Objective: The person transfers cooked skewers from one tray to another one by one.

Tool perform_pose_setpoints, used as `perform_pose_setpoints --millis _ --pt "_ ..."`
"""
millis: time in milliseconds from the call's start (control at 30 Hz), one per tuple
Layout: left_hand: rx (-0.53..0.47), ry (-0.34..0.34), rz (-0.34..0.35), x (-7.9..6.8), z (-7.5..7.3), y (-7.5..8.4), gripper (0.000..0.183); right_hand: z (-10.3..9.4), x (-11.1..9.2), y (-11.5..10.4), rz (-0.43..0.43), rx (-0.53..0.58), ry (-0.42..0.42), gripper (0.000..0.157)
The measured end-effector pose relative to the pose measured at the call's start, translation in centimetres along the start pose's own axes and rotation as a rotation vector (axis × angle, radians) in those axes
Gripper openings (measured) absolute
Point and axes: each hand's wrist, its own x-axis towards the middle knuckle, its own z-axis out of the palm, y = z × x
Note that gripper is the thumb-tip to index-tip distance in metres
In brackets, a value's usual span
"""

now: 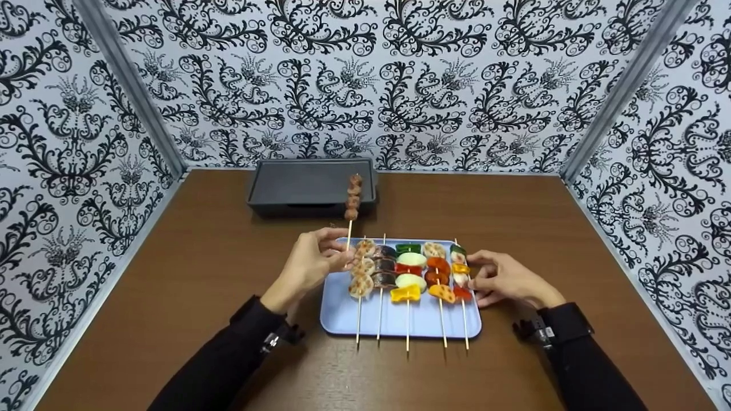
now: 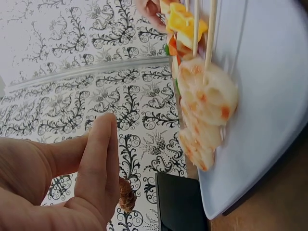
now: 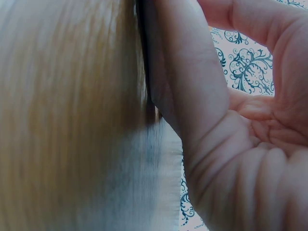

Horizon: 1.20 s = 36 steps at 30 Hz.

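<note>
My left hand (image 1: pixel 310 258) pinches the bare stick of a meatball skewer (image 1: pixel 353 200) between thumb and fingers. The skewer stands nearly upright above the left side of a light blue tray (image 1: pixel 342 319); in the left wrist view its browned meat (image 2: pixel 127 195) shows behind the fingers. At the tray's right edge, my right hand (image 1: pixel 511 279) grips the rim, close beside the rightmost vegetable skewer (image 1: pixel 460 268). Several skewers lie side by side on the tray, among them one of pale browned slices (image 1: pixel 361 285) and one of mixed peppers and pale green pieces (image 1: pixel 406 292).
Behind the tray, a dark grey rectangular grill plate (image 1: pixel 314 182) stands at the back left of the brown wooden table (image 1: pixel 188 274). Patterned wall panels (image 1: pixel 365 85) enclose the table at the back and sides. Stick ends overhang the tray's near edge.
</note>
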Motion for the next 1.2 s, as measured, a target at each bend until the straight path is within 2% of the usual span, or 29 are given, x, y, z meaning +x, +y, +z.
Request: perform_pose_setpoints --millis 400,600,900,1200 --pt "-0.069 -0.036 -0.048 -2.0 -0.2 -1.1 0.054 0.1 0.2 0.1 -0.012 0.015 -0.012 0.064" --pt "-0.033 -0.039 -0.028 -2.8 -0.4 -1.7 0.053 0.0 0.0 0.0 -0.01 0.014 -0.002 0.063" --pt "0.006 -0.041 -0.056 -4.0 -0.6 -2.5 0.052 0.1 0.0 0.2 -0.015 0.016 -0.005 0.063" --pt "0.051 -0.07 -0.093 -5.0 -0.9 -2.8 0.053 0.0 -0.2 0.0 -0.026 0.007 -0.012 0.063"
